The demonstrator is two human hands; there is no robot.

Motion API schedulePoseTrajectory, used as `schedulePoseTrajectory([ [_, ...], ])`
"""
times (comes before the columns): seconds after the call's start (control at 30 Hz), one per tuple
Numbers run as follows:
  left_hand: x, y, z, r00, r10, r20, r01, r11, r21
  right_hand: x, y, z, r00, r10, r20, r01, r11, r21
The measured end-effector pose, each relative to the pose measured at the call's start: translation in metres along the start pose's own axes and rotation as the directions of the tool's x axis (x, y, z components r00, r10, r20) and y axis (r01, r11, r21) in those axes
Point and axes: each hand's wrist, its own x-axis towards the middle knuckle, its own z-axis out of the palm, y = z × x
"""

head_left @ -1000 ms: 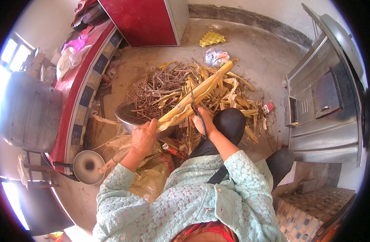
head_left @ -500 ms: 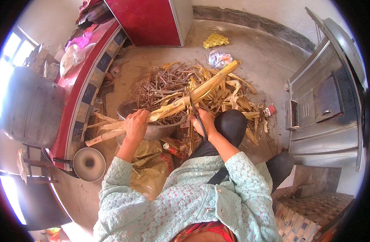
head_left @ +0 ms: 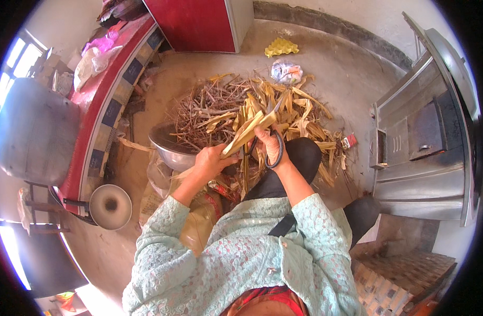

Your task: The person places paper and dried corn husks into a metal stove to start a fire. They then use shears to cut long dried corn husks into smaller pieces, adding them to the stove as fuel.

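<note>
My left hand (head_left: 212, 161) is closed around the lower end of a dry yellow cornstalk (head_left: 242, 136), which slants up to the right. My right hand (head_left: 274, 145) has its fingers in the black handle loops of a pair of scissors (head_left: 277, 157). The blades point away from me, close to the stalk's upper end; whether they touch it is hard to make out. Below both hands lie a heap of dry leaves (head_left: 304, 113) and thin brown twigs (head_left: 210, 102). Beside the left hand stands a metal basin (head_left: 167, 150), with twigs over its far side.
A yellowish sack (head_left: 199, 224) lies below my left forearm. At left are a red-topped counter (head_left: 86, 113) and a pan (head_left: 110, 207). A metal stove (head_left: 420, 174) stands at right. Beyond the heap are a plastic bag (head_left: 286, 72) and a yellow egg tray (head_left: 281, 47).
The long stalk across both hands now shows as a shorter piece. My left hand has moved right, toward the right hand. The scissors have turned and their blades point farther away.
</note>
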Motion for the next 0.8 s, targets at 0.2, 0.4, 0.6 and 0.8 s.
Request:
schedulePoseTrajectory([
  [0.2,-0.004,-0.017,0.021,0.999,-0.024,0.034,0.034,0.94,-0.339,0.002,-0.006,-0.002,0.975,-0.093,-0.201,0.08,0.994,-0.076],
  [0.4,-0.015,-0.088,-0.013,0.975,-0.212,-0.072,0.2,0.97,-0.14,0.01,0.001,-0.02,0.899,-0.106,-0.425,0.136,0.99,0.04],
  [0.6,-0.058,-0.114,-0.035,0.916,-0.339,0.215,0.391,0.872,-0.295,0.017,0.005,-0.03,0.85,-0.138,-0.509,0.179,0.983,0.032],
  [0.8,-0.078,-0.107,-0.043,0.938,-0.21,0.277,0.279,0.93,-0.239,0.018,0.008,-0.028,0.864,-0.14,-0.483,0.166,0.986,0.011],
])
